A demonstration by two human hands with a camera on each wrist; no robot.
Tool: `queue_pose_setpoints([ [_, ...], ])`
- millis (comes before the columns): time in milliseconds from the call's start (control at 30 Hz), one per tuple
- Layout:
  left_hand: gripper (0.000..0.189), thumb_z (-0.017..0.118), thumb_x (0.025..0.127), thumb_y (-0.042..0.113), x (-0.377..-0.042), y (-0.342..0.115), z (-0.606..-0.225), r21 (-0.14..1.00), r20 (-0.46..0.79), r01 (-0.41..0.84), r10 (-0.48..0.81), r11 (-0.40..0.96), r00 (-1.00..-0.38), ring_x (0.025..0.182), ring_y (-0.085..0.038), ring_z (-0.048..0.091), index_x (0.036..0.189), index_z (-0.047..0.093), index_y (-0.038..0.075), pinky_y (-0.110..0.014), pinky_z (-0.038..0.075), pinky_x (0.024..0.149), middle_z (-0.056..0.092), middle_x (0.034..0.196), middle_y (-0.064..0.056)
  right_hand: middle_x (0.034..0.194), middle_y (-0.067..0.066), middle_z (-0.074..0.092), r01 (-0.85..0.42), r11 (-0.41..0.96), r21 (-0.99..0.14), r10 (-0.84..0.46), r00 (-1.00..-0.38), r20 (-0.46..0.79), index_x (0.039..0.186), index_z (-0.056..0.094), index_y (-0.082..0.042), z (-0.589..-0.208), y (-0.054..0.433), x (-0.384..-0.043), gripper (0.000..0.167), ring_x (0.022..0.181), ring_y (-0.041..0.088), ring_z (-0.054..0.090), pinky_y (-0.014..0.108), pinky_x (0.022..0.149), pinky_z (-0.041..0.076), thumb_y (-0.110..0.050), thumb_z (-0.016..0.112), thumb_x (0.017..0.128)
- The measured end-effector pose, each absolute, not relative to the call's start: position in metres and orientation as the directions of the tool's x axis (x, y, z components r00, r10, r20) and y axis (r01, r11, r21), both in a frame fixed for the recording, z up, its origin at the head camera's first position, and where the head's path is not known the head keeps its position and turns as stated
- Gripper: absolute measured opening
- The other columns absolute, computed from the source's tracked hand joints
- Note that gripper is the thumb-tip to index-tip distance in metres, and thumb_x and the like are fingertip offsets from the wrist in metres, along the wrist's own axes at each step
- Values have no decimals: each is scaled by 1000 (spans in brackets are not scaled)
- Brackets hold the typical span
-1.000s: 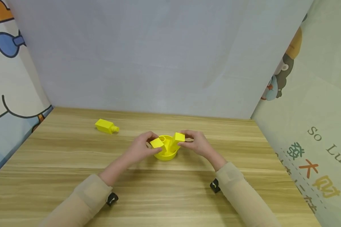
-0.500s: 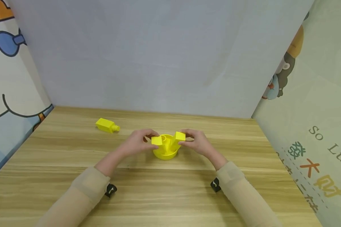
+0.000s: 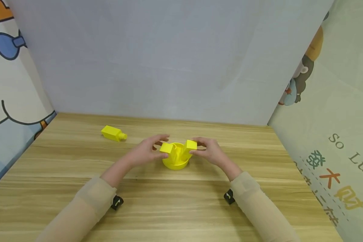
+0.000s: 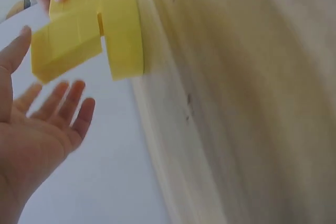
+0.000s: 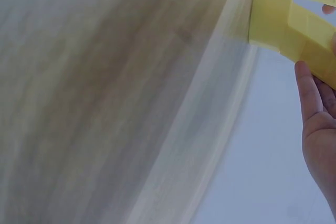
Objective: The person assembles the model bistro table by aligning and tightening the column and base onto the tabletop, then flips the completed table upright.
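A round, shallow yellow base point(image 3: 175, 165) with an upright ring inside rests on the wooden table. Two yellow square-sided blocks lean outward from it, a left block point(image 3: 167, 148) and a right block point(image 3: 191, 145). Beside the left block, my left hand point(image 3: 143, 152) has its fingers spread and apart from it, as the left wrist view shows; the thumb lies close to the block point(image 4: 65, 48). My right hand point(image 3: 210, 152) pinches the right block point(image 5: 315, 45) between thumb and fingers. The blocks' lower ends are partly hidden in the base.
Another yellow block point(image 3: 112, 133), bottle-shaped with a narrow ribbed neck, lies on its side at the back left of the table point(image 3: 175, 208). A pale cloth wall point(image 3: 157, 60) stands behind, with printed cloths at both sides.
My left hand first holds the left block tilted, moves it slightly back to lean in the base, then spreads its fingers and lets go. My right hand stays on the right block.
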State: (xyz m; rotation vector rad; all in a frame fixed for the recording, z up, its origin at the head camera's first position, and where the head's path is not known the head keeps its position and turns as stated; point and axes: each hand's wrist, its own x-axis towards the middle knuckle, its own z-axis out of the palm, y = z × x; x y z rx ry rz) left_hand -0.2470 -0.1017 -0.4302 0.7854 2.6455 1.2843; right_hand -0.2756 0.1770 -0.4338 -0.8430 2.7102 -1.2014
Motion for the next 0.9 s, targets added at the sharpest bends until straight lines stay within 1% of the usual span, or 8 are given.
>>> queue_pose_setpoints([
  [67,77,73,82,35,-243,-98,-431,786,116,340,417,516,-901,118,-29,51,145,33,15,-46,45,96,48,136,-11,121,11,63,-460,546,-700,-506,-847,163,123,61,-5,-434,177,-275,45,109,26,61,34,88,52,-22,72,84],
  [133,81,76,77,40,-239,-93,-433,818,100,263,324,511,-941,114,-28,53,142,34,16,-44,48,93,50,130,-11,122,12,63,-462,541,-702,-507,-846,165,123,61,-5,-434,177,-275,44,109,26,61,35,89,52,-22,72,84],
  [167,81,77,76,42,-237,-90,-433,831,94,232,282,506,-955,111,-28,54,140,36,13,-43,49,91,52,126,-12,122,12,63,-465,537,-704,-510,-844,169,123,61,-4,-434,177,-275,44,109,27,61,37,89,52,-21,72,84],
  [300,74,79,72,47,-231,-78,-434,854,72,139,152,501,-986,95,-24,54,123,45,6,-34,50,81,55,106,-10,121,13,62,-471,523,-710,-513,-839,178,123,61,-4,-435,177,-276,44,108,29,61,39,89,52,-21,71,84],
  [467,60,79,74,40,-231,-71,-436,840,82,127,107,527,-991,80,-22,46,106,43,4,-29,42,67,49,89,-10,122,11,63,-457,531,-714,-509,-845,163,123,61,-6,-435,176,-277,44,108,27,61,40,91,51,-22,71,84],
  [567,55,79,75,33,-234,-71,-438,846,79,124,109,519,-991,83,-21,50,106,44,4,-28,46,69,52,93,-10,122,11,63,-454,533,-714,-508,-846,160,123,61,-5,-436,176,-278,44,109,27,61,42,92,50,-22,71,84],
  [700,52,78,77,28,-240,-74,-439,854,75,140,149,502,-986,93,-23,56,113,48,5,-30,52,77,56,105,-11,121,13,63,-463,524,-715,-510,-843,172,123,60,-3,-436,176,-278,44,108,28,61,44,92,50,-20,71,84],
  [900,47,76,80,25,-246,-80,-438,841,89,205,245,501,-965,96,-23,57,118,54,11,-31,53,77,58,113,-10,121,14,63,-466,534,-706,-507,-844,174,123,60,-3,-436,177,-277,45,108,28,61,40,90,51,-21,72,84],
])
